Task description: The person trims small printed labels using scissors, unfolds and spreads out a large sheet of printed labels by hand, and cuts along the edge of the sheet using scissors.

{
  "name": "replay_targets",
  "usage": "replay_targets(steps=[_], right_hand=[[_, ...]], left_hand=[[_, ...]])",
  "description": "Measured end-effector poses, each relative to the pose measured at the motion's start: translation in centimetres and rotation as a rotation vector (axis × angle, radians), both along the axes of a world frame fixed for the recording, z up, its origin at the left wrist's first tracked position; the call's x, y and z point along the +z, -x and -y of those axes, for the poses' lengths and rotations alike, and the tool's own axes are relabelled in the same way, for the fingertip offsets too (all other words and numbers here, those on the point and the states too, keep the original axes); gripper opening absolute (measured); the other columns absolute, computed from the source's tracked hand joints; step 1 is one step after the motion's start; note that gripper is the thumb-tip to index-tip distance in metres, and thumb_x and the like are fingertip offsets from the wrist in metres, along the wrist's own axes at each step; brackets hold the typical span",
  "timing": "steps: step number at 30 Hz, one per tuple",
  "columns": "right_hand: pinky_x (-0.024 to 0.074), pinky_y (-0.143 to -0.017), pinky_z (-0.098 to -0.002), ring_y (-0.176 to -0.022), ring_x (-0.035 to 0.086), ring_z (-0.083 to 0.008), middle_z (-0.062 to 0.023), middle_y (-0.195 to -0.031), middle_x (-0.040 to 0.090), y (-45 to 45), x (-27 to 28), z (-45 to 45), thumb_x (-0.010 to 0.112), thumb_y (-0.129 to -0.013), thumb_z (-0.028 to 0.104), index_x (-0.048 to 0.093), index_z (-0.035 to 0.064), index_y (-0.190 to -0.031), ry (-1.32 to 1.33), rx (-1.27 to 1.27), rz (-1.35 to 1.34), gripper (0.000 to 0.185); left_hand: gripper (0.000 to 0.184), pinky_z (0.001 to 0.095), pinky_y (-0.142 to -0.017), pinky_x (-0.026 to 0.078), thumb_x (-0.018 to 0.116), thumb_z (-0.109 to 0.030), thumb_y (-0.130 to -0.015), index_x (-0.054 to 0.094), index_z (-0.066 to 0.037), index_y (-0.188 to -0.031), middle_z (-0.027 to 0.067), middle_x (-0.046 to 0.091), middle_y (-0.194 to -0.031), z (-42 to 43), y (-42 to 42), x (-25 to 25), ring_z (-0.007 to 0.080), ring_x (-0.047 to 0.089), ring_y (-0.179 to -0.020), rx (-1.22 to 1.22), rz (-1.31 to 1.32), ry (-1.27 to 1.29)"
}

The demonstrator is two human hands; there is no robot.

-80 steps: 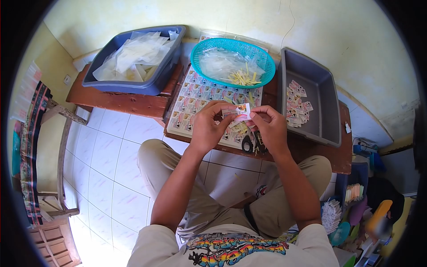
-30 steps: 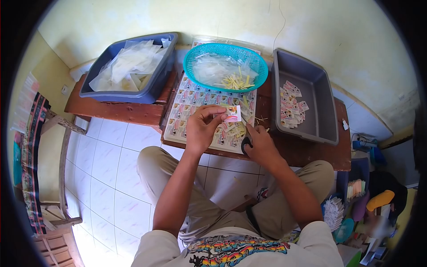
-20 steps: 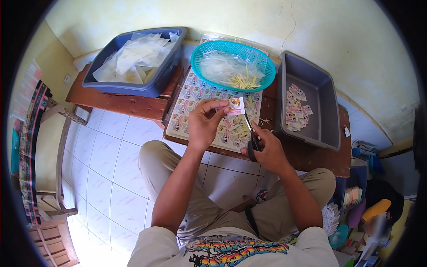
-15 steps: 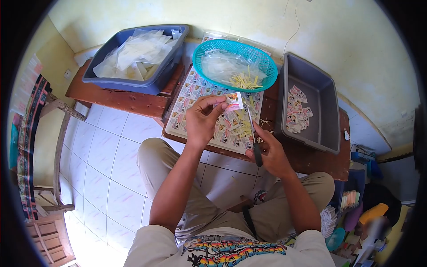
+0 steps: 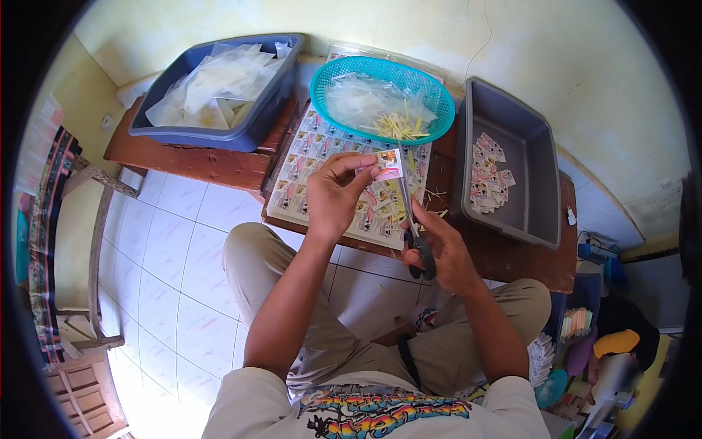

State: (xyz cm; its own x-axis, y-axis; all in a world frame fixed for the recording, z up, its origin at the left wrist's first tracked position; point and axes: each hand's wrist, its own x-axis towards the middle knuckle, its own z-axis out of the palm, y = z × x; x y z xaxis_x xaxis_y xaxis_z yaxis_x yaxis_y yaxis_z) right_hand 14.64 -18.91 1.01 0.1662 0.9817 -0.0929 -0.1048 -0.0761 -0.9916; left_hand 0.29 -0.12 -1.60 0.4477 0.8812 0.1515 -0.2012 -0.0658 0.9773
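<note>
Scissors [image 5: 407, 205] have risen to the small white-edged label [image 5: 390, 165] with pink band, which I see pinched by left hand [image 5: 338, 194], while right hand [image 5: 447, 254] grips them.

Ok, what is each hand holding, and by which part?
The left hand pinches a printed label by its left end; the right hand holds scissors by the black handles.

A cracked, pale yellow wall [image 5: 578, 44] stands behind the reddish-brown bench [image 5: 197, 162]; white floor tiles [image 5: 196, 252] spread before it, a rough wooden post [image 5: 110, 179] near the bench's left end.
</note>
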Motion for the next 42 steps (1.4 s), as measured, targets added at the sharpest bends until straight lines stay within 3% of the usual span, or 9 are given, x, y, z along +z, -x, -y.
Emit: replay_targets(steps=[6,8,12,14,17,27,30,32,42], right_hand=[[0.0569,-0.089,-0.0242,-0.102,0.062,-0.0109,-0.0055,-0.127,0.052,0.16,0.00,-0.29,0.084,-0.087,-0.003,0.037,0.0096,-0.166,-0.014,-0.007,0.040,0.093],[0.0585,-0.079,-0.0307,-0.095,0.065,-0.0158,-0.0105,-0.129,0.056,0.26,-0.14,-0.34,0.086,-0.091,0.020,0.036,0.0048,-0.165,-0.046,-0.027,0.071,0.091],[0.0587,-0.079,-0.0308,-0.095,0.064,-0.0155,-0.0100,-0.129,0.056,0.34,-0.03,-0.43,0.086,-0.091,0.023,0.036,0.0047,-0.165,-0.041,-0.034,0.072,0.092],[0.0588,-0.079,-0.0310,-0.095,0.065,-0.0153,-0.0098,-0.129,0.056,0.34,-0.01,-0.44,0.087,-0.090,0.026,0.037,0.0047,-0.165,-0.035,-0.035,0.093,0.092],[0.0589,-0.079,-0.0310,-0.095,0.065,-0.0152,-0.0099,-0.129,0.056,0.35,-0.15,-0.46,0.086,-0.091,0.026,0.037,0.0046,-0.165,-0.035,-0.037,0.088,0.092],[0.0600,-0.078,-0.0315,-0.094,0.064,-0.0145,-0.0102,-0.129,0.056,0.27,-0.47,-0.40,0.087,-0.090,0.030,0.037,0.0051,-0.165,-0.056,-0.045,0.072,0.093],[0.0569,-0.091,-0.0252,-0.111,0.061,-0.0129,-0.0077,-0.134,0.051,0.15,-0.31,-0.38,0.087,-0.086,0.003,0.037,0.0084,-0.165,-0.016,-0.028,0.008,0.093],[0.0604,-0.078,-0.0316,-0.093,0.065,-0.0146,-0.0105,-0.129,0.057,0.27,-0.46,-0.41,0.087,-0.091,0.030,0.038,0.0051,-0.165,-0.064,-0.041,0.087,0.092],[0.0605,-0.079,-0.0317,-0.094,0.066,-0.0149,-0.0109,-0.130,0.057,0.31,-0.45,-0.45,0.087,-0.091,0.027,0.038,0.0051,-0.164,-0.065,-0.041,0.088,0.091]], left_hand=[[0.021,0.0284,-0.093,0.057,0.078,0.004,-0.093,0.078,0.003,-0.114,0.0095,0.071,-0.120,0.29,0.10,0.21,0.0140,0.069,-0.105,-0.049,0.030,0.001],[0.021,0.0276,-0.092,0.057,0.079,0.003,-0.093,0.079,0.002,-0.114,0.0094,0.071,-0.120,0.34,0.18,0.26,0.0133,0.069,-0.104,-0.047,-0.018,-0.008],[0.020,0.0270,-0.090,0.056,0.079,0.002,-0.093,0.079,0.001,-0.113,0.0090,0.071,-0.119,0.37,0.20,0.14,0.0128,0.069,-0.103,-0.049,-0.040,-0.010],[0.019,0.0236,-0.077,0.056,0.083,-0.002,-0.091,0.081,-0.001,-0.110,0.0065,0.073,-0.113,0.37,0.10,-0.19,0.0084,0.068,-0.089,-0.036,0.019,-0.031],[0.020,0.0273,-0.090,0.056,0.080,0.001,-0.093,0.079,0.001,-0.113,0.0082,0.069,-0.120,0.52,0.31,0.46,0.0130,0.069,-0.103,-0.071,-0.018,0.006],[0.020,0.0279,-0.091,0.057,0.080,0.001,-0.093,0.079,0.002,-0.113,0.0090,0.070,-0.120,0.49,0.21,0.22,0.0138,0.069,-0.104,-0.090,0.004,0.015],[0.020,0.0283,-0.092,0.057,0.079,0.002,-0.093,0.079,0.002,-0.113,0.0092,0.070,-0.120,0.57,0.26,0.50,0.0140,0.069,-0.105,-0.086,-0.012,0.016],[0.020,0.0282,-0.091,0.057,0.079,0.002,-0.093,0.079,0.002,-0.113,0.0093,0.070,-0.121,0.49,0.23,0.28,0.0140,0.069,-0.104,-0.086,-0.014,0.009],[0.020,0.0269,-0.089,0.056,0.080,0.000,-0.093,0.079,0.001,-0.113,0.0084,0.070,-0.119,0.55,0.18,0.25,0.0125,0.069,-0.102,-0.082,-0.010,0.000]])
